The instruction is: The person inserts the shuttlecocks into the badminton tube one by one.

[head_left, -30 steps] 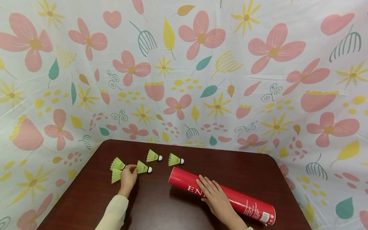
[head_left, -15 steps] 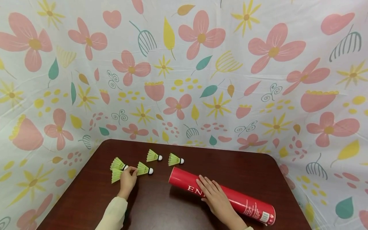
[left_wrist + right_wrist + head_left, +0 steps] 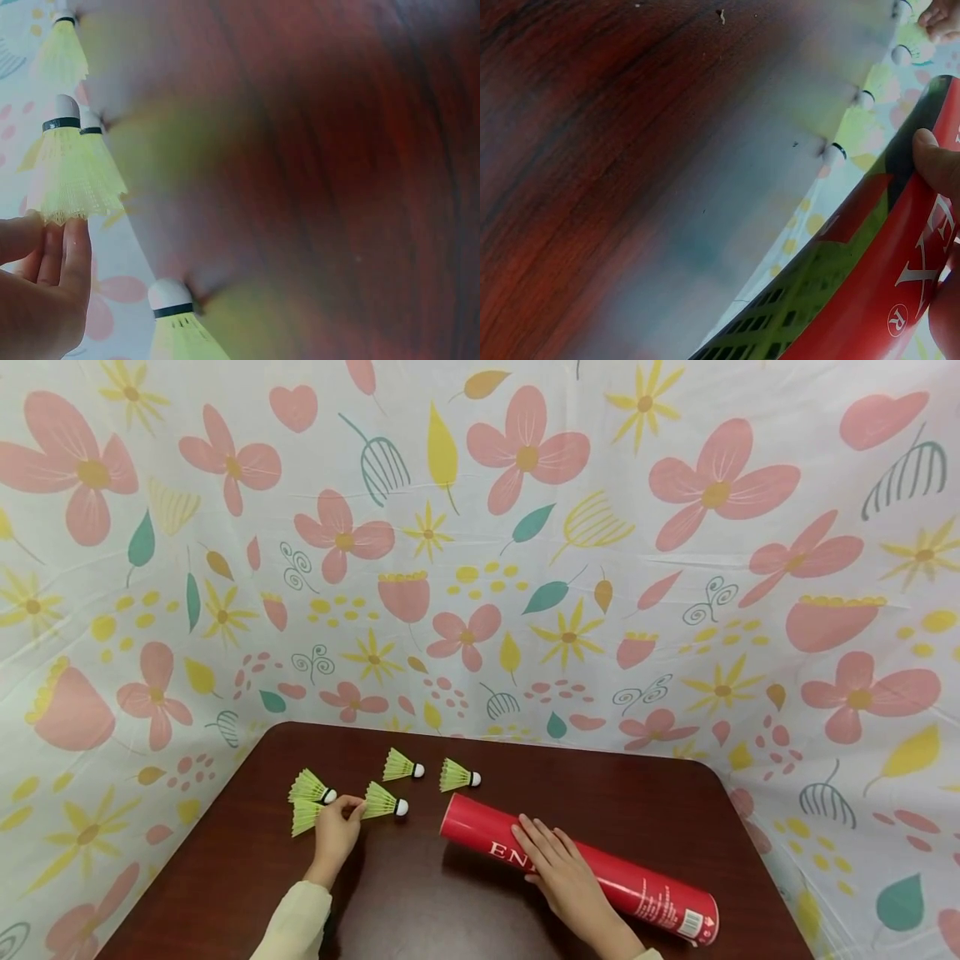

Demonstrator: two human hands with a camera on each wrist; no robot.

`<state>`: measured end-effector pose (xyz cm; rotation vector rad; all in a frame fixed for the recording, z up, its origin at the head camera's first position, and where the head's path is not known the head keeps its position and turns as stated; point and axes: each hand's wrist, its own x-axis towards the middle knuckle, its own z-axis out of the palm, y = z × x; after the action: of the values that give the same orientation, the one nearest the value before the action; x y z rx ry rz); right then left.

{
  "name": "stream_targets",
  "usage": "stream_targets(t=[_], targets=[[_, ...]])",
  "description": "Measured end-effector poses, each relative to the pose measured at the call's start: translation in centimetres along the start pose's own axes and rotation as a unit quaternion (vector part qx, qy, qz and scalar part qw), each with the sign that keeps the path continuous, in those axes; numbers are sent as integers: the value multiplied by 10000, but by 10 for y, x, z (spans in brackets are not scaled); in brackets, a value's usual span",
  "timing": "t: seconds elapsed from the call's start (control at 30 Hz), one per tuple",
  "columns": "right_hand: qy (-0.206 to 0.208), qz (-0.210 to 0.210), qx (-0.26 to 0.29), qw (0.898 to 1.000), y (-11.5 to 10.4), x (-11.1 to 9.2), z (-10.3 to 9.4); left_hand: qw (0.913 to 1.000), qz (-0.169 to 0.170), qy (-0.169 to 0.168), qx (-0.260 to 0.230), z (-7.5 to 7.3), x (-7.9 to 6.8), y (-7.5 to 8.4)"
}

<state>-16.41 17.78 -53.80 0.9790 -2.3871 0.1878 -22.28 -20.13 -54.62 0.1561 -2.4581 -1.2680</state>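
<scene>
My left hand [image 3: 336,837] pinches the feathered skirt edge of a yellow-green shuttlecock [image 3: 385,800] between thumb and fingertips, its white cork pointing right. In the left wrist view that shuttlecock [image 3: 64,165] overlaps another behind it. Two more shuttlecocks [image 3: 309,787] lie close together beside the left wrist, the nearer partly covered by the hand. Across the middle of a red cylindrical shuttlecock tube [image 3: 637,881] lies my right hand [image 3: 566,885], holding it with fingers over the top and thumb on the near side. The tube lies slantwise, and its left end faces the shuttlecocks.
Farther back, one shuttlecock [image 3: 402,766] lies behind the pinched one, and another [image 3: 457,775] sits just beyond the tube's left end. All rest on a dark brown glossy table [image 3: 405,893]. A floral curtain [image 3: 480,568] hangs directly behind it.
My left hand has shifted slightly right, sliding the pinched shuttlecock rightward and a little nearer. The right hand and the tube stay where they were.
</scene>
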Motion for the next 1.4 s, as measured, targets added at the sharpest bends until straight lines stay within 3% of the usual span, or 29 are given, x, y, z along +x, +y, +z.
stream_targets(t=[0.37,0.6,0.93,1.13,1.4], targets=[[-12,2,-9,10000,0,0,0,9996,203,25,-208,2,-7,18],[24,-6,-21,10000,0,2,-1,9976,536,59,-439,1,-11,36],[17,12,75,10000,0,2,-1,9941,771,-65,-762,3,-19,54],[-66,27,78,9999,-1,3,-1,9921,706,-217,-1014,6,-23,60],[-14,-9,104,9999,-3,7,-2,9882,998,-315,-1122,11,-26,69]])
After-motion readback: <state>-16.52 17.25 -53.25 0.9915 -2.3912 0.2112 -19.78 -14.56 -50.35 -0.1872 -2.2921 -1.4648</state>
